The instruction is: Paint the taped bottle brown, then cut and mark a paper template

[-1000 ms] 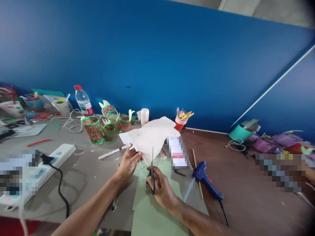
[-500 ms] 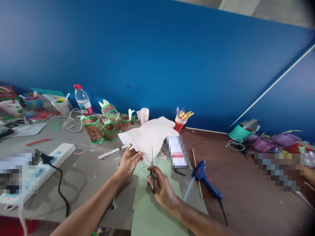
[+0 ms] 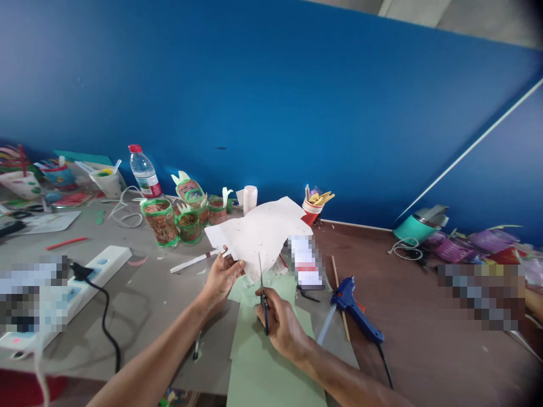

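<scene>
A large, irregularly cut sheet of white paper is raised over the table, pinched at its lower left edge by my left hand. My right hand is closed round the handles of dark-handled scissors. Their blades point away from me and overlap the paper's near edge. Beneath my hands lies pale green paper with small scraps on it. A white marker rests just left of my left hand.
A blue glue gun and a thin wooden stick lie to the right. Several green-rimmed jars, a water bottle and a red cup of sticks stand behind. A white power strip lies left; another person's hand shows far right.
The paper's far right side has shifted slightly up and right, now covering more of the red cup. The scissors' blades have tilted a little to the left; both grips stay the same.
</scene>
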